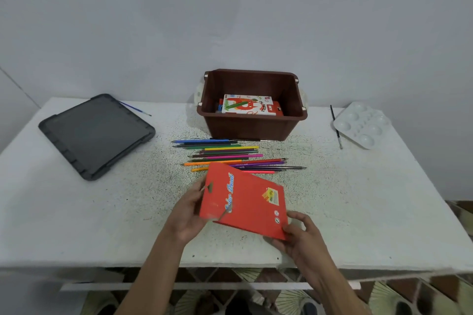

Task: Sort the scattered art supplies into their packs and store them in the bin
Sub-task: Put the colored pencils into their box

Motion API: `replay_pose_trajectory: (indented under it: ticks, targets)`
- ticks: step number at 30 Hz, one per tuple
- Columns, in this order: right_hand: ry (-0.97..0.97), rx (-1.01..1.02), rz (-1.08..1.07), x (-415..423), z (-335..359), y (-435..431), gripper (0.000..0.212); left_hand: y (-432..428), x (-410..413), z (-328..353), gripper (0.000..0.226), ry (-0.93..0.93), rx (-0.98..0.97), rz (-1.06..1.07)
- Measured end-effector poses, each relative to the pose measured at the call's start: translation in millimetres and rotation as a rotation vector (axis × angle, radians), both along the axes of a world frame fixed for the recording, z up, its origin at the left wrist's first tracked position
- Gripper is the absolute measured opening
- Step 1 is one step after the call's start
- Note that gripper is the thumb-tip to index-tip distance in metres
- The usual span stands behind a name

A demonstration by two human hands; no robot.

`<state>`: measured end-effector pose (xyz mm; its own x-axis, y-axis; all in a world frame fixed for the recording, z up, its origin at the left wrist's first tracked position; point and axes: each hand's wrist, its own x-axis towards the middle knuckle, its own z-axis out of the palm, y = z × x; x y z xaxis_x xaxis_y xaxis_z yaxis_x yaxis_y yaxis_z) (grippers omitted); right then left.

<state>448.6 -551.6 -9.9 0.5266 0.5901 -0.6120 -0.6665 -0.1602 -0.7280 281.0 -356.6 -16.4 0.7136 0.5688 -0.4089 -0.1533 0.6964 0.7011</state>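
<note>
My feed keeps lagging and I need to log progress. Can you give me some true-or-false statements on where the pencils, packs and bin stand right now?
1. The left hand and the right hand both hold the red pencil pack. True.
2. All the colour pencils are packed. False: many lie loose on the table, between the pack and the brown bin.
3. The oil pastels box lies inside the bin. True.
4. The dark grey lid is closed on the bin. False: it lies flat on the table at the left, and the bin is open.
5. The white palette sits left of the bin. False: it sits at the right, with a brush beside it.
</note>
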Motion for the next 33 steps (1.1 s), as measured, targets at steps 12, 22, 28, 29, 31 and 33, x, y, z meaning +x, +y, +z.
replay_pose_trajectory:
  ticks: [12,22,28,29,31,33]
  targets:
    - [0.256,0.106,0.207,-13.7,15.9,30.7,0.036,-20.7,35.8,47.1,0.135,0.322,0.853,-0.507]
    - [-0.202,0.011,0.421,1.0,38.5,33.4,0.021,-16.7,47.3,57.1,0.140,0.406,1.147,-0.476]
    - [-0.191,0.135,0.230,19.4,55.7,34.3,0.035,-0.3,43.2,49.6,0.132,0.553,1.367,-0.617]
    - [-0.153,0.137,0.186,24.0,55.3,33.9,0.035,1.9,41.9,47.3,0.130,0.577,1.406,-0.637]
    - [-0.091,0.127,0.118,32.9,51.6,32.7,0.038,5.7,39.2,42.1,0.126,0.638,1.491,-0.675]
    - [-0.189,0.076,0.152,39.2,43.7,31.0,0.035,7.9,36.6,35.5,0.124,0.707,1.565,-0.726]
